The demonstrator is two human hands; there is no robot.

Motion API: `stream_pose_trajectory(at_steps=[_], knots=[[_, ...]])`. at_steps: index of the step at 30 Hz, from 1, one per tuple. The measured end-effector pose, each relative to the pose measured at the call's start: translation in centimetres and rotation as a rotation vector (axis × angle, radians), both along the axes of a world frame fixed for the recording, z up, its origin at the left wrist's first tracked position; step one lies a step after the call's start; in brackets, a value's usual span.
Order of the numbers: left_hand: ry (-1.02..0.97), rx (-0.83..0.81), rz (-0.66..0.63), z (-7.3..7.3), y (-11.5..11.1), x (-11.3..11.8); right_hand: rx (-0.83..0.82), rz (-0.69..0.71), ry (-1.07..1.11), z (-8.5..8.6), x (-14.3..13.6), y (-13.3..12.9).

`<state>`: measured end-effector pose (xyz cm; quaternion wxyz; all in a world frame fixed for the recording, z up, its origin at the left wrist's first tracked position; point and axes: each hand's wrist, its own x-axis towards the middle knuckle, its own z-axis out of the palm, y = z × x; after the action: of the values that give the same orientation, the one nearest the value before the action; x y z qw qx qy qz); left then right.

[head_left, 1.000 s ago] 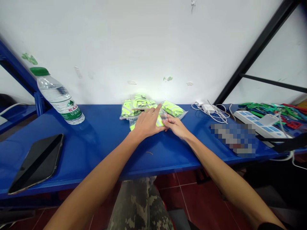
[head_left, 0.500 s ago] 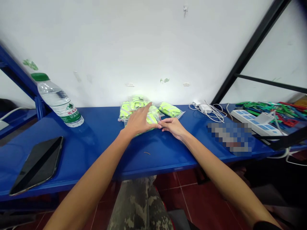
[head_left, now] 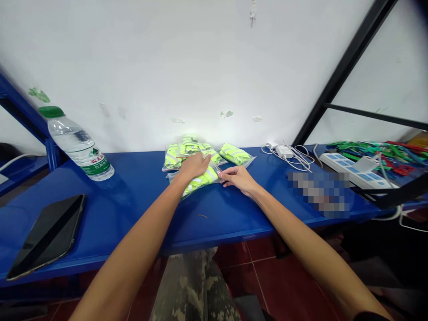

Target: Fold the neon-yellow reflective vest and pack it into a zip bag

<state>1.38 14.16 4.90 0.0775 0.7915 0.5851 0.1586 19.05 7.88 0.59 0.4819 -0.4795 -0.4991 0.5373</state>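
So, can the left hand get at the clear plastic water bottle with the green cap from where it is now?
Probably yes. The left hand rests on a clear bag of yellow-green items, and only bare blue table top lies between it and the bottle.

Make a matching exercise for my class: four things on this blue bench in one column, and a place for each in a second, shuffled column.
Things:
1. water bottle
2. tablet
3. power strip
4. clear bag of yellow-green bands

Places:
A. under the left hand, its edge at the right hand
B. far right of the bench
C. front left, lying flat
D. back left, by the wall

Pairs: 1-D, 2-C, 3-B, 4-A
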Motion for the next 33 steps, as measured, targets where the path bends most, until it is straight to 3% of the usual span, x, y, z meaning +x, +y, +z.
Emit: stream_pose_trajectory(at_steps=[6,33], knots=[[-0.009,0.095,0.100,-0.3,-0.9,-0.9,0.005,0.062,-0.012,0.0,0.5,-0.1],[0.031,0.190,0.122,-1.0,-1.8,-0.6,-0.094,-0.008,0.050,-0.1,0.5,0.0]])
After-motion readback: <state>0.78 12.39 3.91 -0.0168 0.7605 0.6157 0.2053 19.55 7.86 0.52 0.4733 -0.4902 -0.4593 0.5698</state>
